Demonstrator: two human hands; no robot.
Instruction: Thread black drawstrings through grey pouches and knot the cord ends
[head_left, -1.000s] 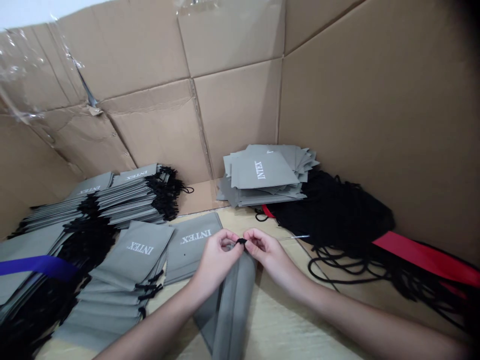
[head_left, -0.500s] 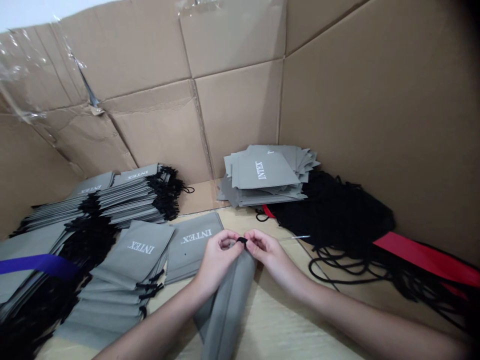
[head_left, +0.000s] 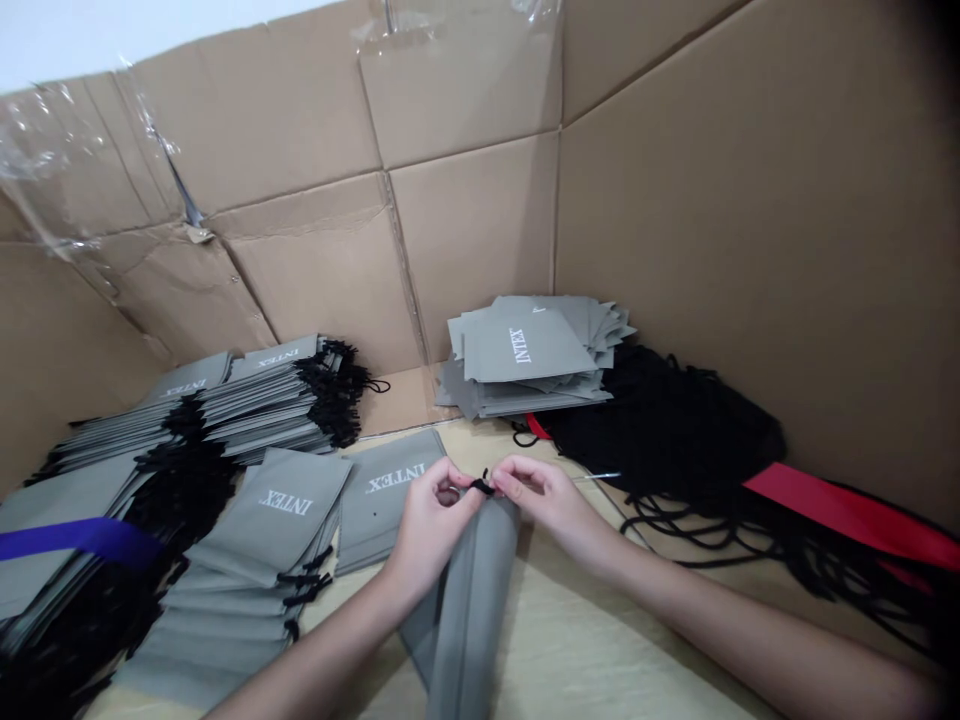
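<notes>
Your left hand (head_left: 431,515) pinches the short black cord (head_left: 481,487) between thumb and forefinger, other fingers curled in. Your right hand (head_left: 544,495) brings thumb and forefinger to the cord's right side; I cannot tell whether they grip it too. The cord sits at the far end of the gray pouch (head_left: 474,610), which lies lengthwise toward you, between your forearms, above the pale tabletop (head_left: 592,640). Just left of your left hand are flat INTEX pouches (head_left: 375,530), then a fanned pile of corded pouches (head_left: 262,530). Farther left, a purple-blue band (head_left: 82,538) crosses more pouches. Far ahead, a loose pouch stack (head_left: 525,350) stands beside a black cord heap (head_left: 667,430); a red strip (head_left: 847,510) lies on the right.
</notes>
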